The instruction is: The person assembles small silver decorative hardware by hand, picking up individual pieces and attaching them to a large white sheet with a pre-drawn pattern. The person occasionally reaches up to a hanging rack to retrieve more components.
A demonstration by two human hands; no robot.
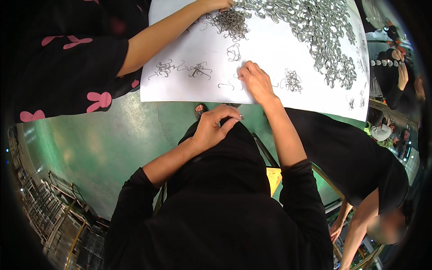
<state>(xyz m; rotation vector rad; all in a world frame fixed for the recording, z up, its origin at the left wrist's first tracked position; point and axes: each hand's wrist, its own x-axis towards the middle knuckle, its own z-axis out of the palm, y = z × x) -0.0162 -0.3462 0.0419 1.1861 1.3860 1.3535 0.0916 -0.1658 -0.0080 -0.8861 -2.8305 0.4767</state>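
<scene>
My left hand (213, 128) is over my lap, just off the table's near edge. Its thumb and fingers pinch together on a small shiny metal piece (242, 117), mostly hidden. On the white tabletop (198, 92) rests my right hand (257, 82), fingers curled and tips together; whatever they may grip is hidden. A few loose bent wire hooks (227, 85) lie beside those fingertips. To the right sits a small heap of hooks (292, 82), and farther off lies another small bunch (233, 52). Two more bunches (199, 70) spread out to the left.
Many shiny round metal pieces (321, 40) cover the far right of the table. A co-worker's hand (218, 4) reaches in from the left by a dense hook pile (234, 24). Another person (351, 157) bends over close on my right.
</scene>
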